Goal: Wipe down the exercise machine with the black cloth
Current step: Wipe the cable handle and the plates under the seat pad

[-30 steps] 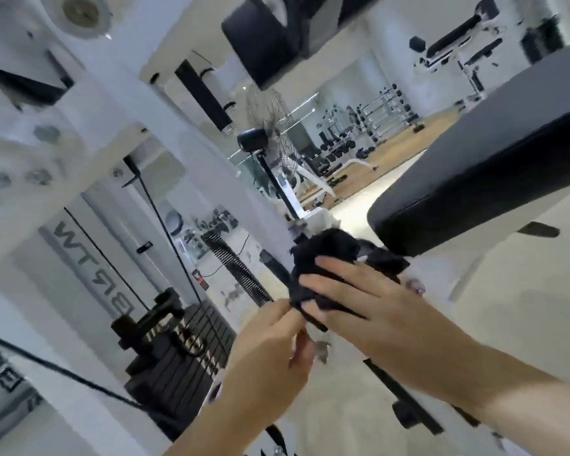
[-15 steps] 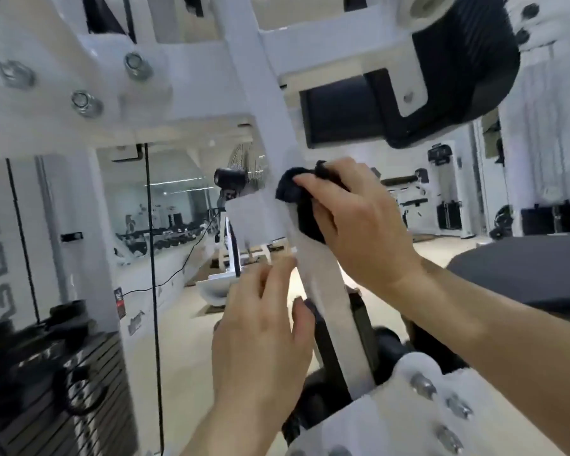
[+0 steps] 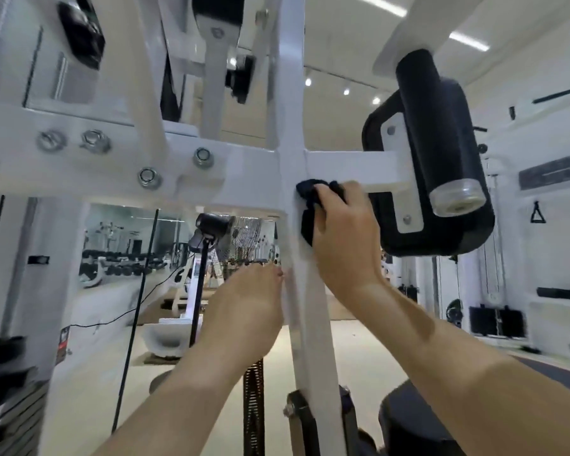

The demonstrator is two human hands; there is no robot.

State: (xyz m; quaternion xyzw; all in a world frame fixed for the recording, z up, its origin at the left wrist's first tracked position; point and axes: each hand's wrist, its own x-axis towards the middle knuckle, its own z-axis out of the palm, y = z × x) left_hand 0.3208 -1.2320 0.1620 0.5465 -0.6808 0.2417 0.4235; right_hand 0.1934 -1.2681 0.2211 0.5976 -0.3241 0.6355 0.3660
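Against white post (image 3: 313, 324), right hand (image 3: 343, 238) grips black cloth (image 3: 310, 205).

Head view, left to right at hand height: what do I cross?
Black cable → left hand, fingertips at the post → white post → right hand, gripping the cloth against the post → black pad → hanging handle.

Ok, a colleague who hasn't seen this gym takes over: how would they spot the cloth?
Find the white upright post running up the middle, where a white crossbar joins it. There the right hand holds a bunched black cloth against the post; it is small and crumpled, unlike the large smooth black pad beside it.
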